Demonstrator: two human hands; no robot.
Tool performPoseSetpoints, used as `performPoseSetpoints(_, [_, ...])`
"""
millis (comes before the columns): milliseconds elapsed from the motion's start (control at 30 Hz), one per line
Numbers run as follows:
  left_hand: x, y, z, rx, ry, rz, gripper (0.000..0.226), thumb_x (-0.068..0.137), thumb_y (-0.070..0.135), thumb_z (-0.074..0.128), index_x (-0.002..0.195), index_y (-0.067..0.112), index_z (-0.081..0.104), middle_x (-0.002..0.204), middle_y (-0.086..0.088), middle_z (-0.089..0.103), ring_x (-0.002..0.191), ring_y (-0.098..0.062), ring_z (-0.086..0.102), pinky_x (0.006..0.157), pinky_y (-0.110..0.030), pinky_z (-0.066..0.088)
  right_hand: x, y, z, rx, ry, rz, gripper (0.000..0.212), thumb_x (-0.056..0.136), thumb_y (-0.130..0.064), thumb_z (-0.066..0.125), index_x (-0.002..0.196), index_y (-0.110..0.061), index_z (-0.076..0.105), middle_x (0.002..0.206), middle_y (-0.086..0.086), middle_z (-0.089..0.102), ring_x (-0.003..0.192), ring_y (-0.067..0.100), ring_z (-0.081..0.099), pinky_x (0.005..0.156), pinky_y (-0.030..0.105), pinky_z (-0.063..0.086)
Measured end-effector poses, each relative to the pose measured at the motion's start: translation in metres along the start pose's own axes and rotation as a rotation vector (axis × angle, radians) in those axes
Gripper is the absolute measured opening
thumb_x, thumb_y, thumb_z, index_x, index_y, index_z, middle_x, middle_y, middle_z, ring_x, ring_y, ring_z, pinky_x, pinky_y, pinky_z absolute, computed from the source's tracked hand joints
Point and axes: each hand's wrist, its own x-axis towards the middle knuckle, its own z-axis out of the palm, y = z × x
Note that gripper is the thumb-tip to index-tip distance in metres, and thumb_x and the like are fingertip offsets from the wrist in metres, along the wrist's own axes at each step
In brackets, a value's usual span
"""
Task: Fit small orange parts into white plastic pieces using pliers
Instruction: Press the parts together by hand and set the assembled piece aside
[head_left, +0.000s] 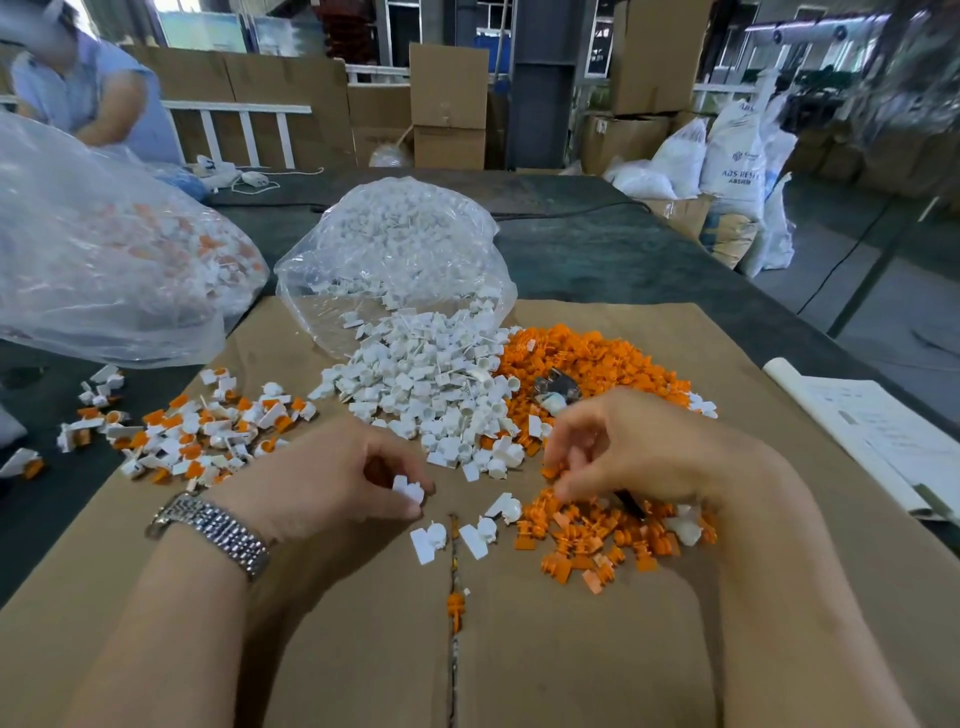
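My left hand pinches one white plastic piece just above the cardboard. My right hand has its fingers curled down into a scatter of small orange parts. The pliers run under that hand: the metal head sticks out beyond the knuckles and a dark handle tip shows below the palm. Whether the fingertips hold an orange part is hidden. A few loose white pieces lie between my hands.
A heap of white pieces spills from a clear bag, with an orange heap to its right. Fitted white-and-orange pieces lie at the left beside a big clear bag. Paper sheets lie right. Another person stands far left.
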Motion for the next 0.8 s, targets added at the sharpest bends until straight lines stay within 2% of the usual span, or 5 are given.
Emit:
performPoseSetpoints(67, [0.002, 0.003, 0.003, -0.002, 0.057, -0.031, 0.007, 0.086, 0.040, 0.078, 0.091, 0.041, 0.074, 0.081, 0.017, 0.071, 0.065, -0.004, 0.066, 0.061, -0.011, 0.047, -0.004, -0.003, 0.002, -0.095, -0.091, -0.017, 0.027, 0.077, -0.027, 0.088, 0.099, -0.034, 0.074, 0.090, -0.010, 0.068, 0.072, 0.001, 0.061, 0.065, 0.020, 0.044])
performPoseSetpoints(267, [0.005, 0.016, 0.008, -0.298, 0.185, -0.048, 0.009, 0.089, 0.026, 0.077, 0.097, 0.025, 0.072, 0.081, 0.005, 0.078, 0.069, -0.013, 0.075, 0.065, -0.014, 0.055, 0.013, -0.018, 0.019, -0.248, 0.036, -0.018, 0.017, 0.084, -0.019, 0.081, 0.094, -0.033, 0.076, 0.080, -0.020, 0.061, 0.077, -0.002, 0.057, 0.060, 0.013, 0.037])
performPoseSetpoints(500, [0.003, 0.031, 0.007, -0.761, 0.262, -0.098, 0.016, 0.088, 0.008, 0.076, 0.101, 0.003, 0.068, 0.093, -0.011, 0.079, 0.087, -0.028, 0.078, 0.074, -0.025, 0.061, 0.023, -0.030, 0.023, -0.361, 0.170, -0.055, 0.009, 0.092, -0.020, 0.070, 0.101, -0.018, 0.070, 0.105, -0.001, 0.067, 0.096, 0.017, 0.062, 0.076, 0.031, 0.052])
performPoseSetpoints(667, [0.003, 0.037, 0.013, -1.229, 0.270, -0.125, 0.035, 0.076, 0.008, 0.073, 0.108, -0.006, 0.069, 0.099, -0.027, 0.074, 0.090, -0.035, 0.075, 0.064, -0.030, 0.062, 0.022, -0.037, 0.007, -0.110, 0.332, -0.156, 0.011, 0.092, -0.019, 0.069, 0.101, -0.023, 0.064, 0.093, -0.008, 0.067, 0.085, 0.007, 0.064, 0.075, 0.026, 0.055])
performPoseSetpoints(800, [0.010, 0.030, 0.010, -1.272, 0.300, -0.141, 0.023, 0.075, 0.010, 0.076, 0.095, 0.000, 0.079, 0.098, -0.017, 0.076, 0.084, -0.025, 0.072, 0.066, -0.027, 0.059, 0.029, -0.041, 0.006, 0.142, 0.382, -0.272, 0.012, 0.095, -0.021, 0.070, 0.105, -0.027, 0.072, 0.093, -0.009, 0.072, 0.082, 0.002, 0.069, 0.078, 0.019, 0.056])
